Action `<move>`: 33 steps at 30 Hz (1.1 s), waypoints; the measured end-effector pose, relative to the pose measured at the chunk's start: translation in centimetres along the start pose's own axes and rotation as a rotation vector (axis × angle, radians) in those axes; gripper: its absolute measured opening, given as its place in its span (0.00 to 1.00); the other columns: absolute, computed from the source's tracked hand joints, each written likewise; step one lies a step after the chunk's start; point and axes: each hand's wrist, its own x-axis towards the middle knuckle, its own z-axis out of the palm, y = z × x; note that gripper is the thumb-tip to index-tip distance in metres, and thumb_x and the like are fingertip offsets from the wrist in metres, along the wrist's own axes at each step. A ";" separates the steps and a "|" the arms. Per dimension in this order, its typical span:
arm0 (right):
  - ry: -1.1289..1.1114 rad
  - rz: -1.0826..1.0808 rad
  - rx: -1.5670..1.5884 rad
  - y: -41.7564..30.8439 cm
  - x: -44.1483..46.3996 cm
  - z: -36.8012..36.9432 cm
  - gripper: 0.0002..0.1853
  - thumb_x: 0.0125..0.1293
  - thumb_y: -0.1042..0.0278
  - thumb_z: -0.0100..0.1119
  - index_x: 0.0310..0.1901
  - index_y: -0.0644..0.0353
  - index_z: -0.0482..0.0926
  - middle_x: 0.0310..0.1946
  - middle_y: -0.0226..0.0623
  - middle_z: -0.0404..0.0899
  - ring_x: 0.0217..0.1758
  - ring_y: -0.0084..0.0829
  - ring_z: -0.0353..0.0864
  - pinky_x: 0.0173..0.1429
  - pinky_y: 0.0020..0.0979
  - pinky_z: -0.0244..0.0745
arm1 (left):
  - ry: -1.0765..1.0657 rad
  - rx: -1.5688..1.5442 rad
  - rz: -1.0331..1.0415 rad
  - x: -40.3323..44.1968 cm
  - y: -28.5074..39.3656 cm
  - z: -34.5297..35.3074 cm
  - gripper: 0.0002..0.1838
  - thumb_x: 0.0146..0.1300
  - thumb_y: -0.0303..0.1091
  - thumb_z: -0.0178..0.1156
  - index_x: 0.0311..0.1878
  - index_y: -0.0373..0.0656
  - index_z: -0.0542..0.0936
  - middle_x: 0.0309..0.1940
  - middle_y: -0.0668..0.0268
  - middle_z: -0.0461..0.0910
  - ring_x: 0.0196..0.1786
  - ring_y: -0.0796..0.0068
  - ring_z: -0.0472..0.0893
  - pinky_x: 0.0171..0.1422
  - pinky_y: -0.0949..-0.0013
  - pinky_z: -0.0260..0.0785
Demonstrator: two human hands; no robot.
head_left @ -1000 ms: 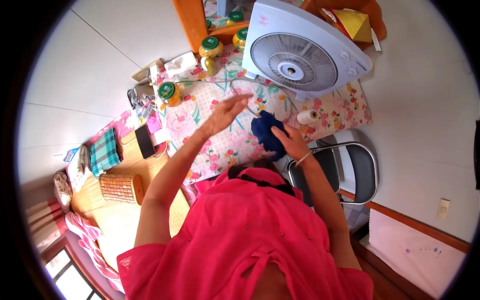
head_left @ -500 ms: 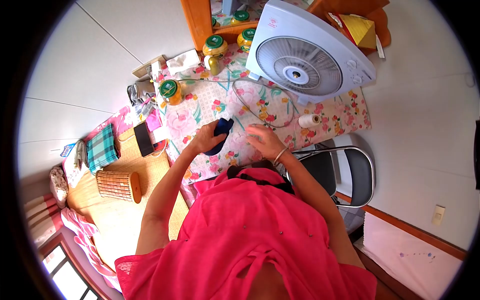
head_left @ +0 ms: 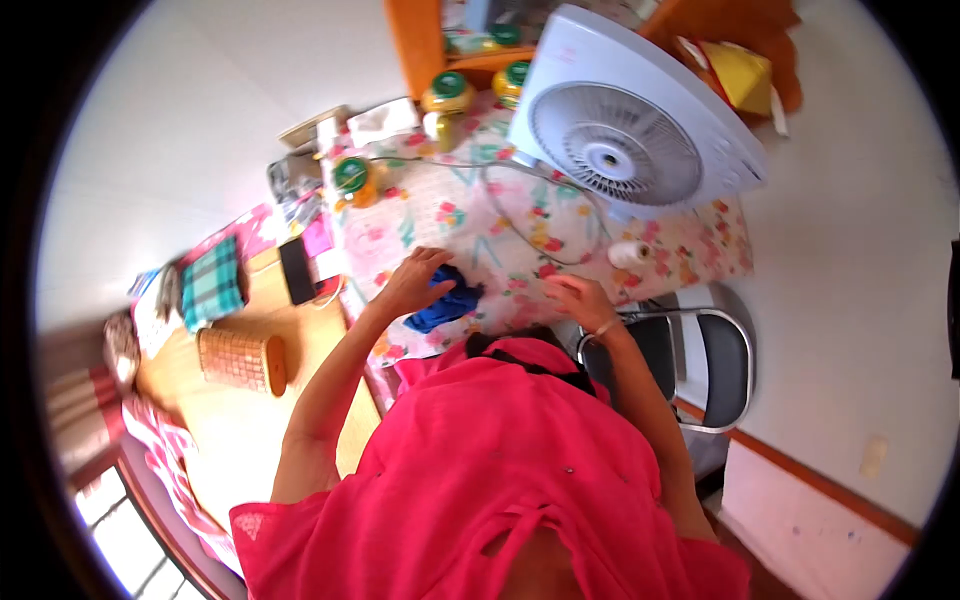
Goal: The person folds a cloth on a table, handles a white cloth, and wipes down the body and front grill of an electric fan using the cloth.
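Loosely open fingers: left hand (head_left: pixel 408 285) on blue cloth (head_left: pixel 447 305), right hand (head_left: pixel 584 302) apart

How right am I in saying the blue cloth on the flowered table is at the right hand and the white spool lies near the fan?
Not the right hand: the head view shows the blue cloth at the left hand. The rest holds.
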 end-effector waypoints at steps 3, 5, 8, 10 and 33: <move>-0.035 0.100 0.104 -0.4 -0.5 -0.9 0.16 0.70 0.62 0.56 0.53 0.62 0.78 0.42 0.33 0.83 0.44 0.24 0.82 0.40 0.23 0.78 | 0.209 -0.008 -0.084 -0.6 -0.6 -1.6 0.18 0.59 0.35 0.62 0.52 0.39 0.79 0.49 0.53 0.79 0.56 0.54 0.75 0.62 0.58 0.68; -0.033 0.146 0.047 -1.0 -0.9 -1.4 0.16 0.71 0.63 0.54 0.54 0.63 0.77 0.46 0.34 0.81 0.47 0.25 0.82 0.41 0.24 0.80 | 0.350 -0.080 -0.114 -0.8 -1.0 -2.8 0.11 0.60 0.32 0.61 0.45 0.40 0.81 0.41 0.57 0.81 0.44 0.60 0.80 0.50 0.61 0.73; -0.015 0.202 0.109 0.4 -1.3 -2.1 0.17 0.71 0.63 0.54 0.55 0.65 0.76 0.48 0.37 0.81 0.48 0.28 0.82 0.42 0.26 0.81 | 0.546 -0.093 -0.103 -1.3 -2.1 -4.4 0.06 0.62 0.30 0.61 0.35 0.37 0.80 0.32 0.62 0.80 0.32 0.68 0.79 0.36 0.67 0.72; -0.025 0.243 0.106 0.5 -1.7 -2.8 0.18 0.71 0.64 0.53 0.57 0.66 0.75 0.51 0.40 0.79 0.49 0.32 0.82 0.44 0.29 0.82 | 0.657 -0.148 -0.183 -1.9 -2.2 -5.7 0.07 0.61 0.31 0.62 0.32 0.38 0.79 0.27 0.61 0.78 0.29 0.65 0.78 0.35 0.65 0.71; 0.277 0.432 0.262 2.5 -10.0 -5.8 0.19 0.71 0.59 0.53 0.57 0.64 0.74 0.48 0.42 0.80 0.47 0.34 0.82 0.47 0.35 0.83 | 1.036 -0.186 -0.684 3.5 -20.5 -14.9 0.16 0.58 0.43 0.60 0.38 0.38 0.83 0.32 0.55 0.84 0.37 0.59 0.84 0.47 0.60 0.74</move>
